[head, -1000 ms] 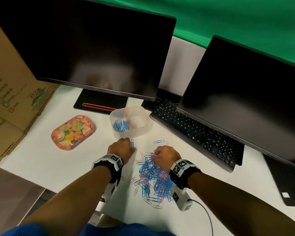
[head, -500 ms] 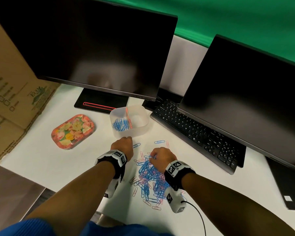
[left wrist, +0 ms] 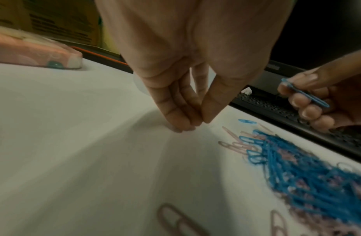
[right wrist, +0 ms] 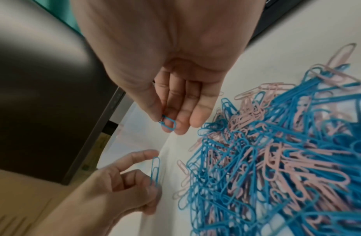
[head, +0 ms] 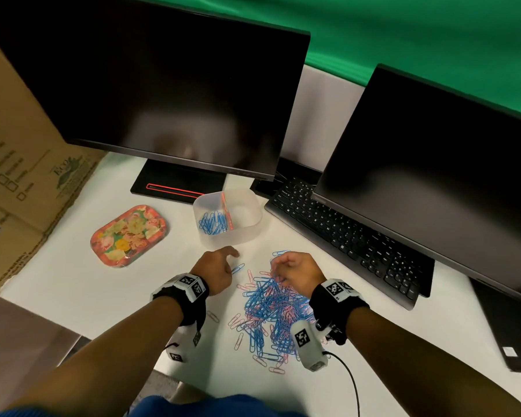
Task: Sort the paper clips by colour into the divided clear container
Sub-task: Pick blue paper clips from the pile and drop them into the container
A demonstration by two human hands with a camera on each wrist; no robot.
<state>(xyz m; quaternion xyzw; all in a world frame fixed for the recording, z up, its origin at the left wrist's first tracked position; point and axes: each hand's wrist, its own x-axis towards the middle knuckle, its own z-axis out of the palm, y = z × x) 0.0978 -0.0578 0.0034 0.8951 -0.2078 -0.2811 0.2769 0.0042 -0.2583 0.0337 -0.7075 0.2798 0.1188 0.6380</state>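
A pile of blue and pink paper clips (head: 271,308) lies on the white desk in front of me. Behind it stands the clear divided container (head: 253,233), with blue clips (head: 212,224) in its left compartment and a few pink ones along the divider. My right hand (head: 295,270) hovers over the pile's far edge and pinches a blue clip (right wrist: 168,123) between thumb and fingers. My left hand (head: 220,266) is just in front of the container, its bunched fingertips (left wrist: 185,124) touching the desk and holding nothing. A loose blue clip (head: 237,268) lies right beside it.
A floral tin (head: 128,233) sits left of the container. A black keyboard (head: 343,236) runs along the right under a dark monitor (head: 433,176). Another monitor (head: 163,85) and its base (head: 175,188) stand behind the container. A cardboard box (head: 21,176) borders the left.
A second ago my left hand held a blue clip upright; that clip now lies on the desk beside it. My right hand has risen off the pile with a blue clip.
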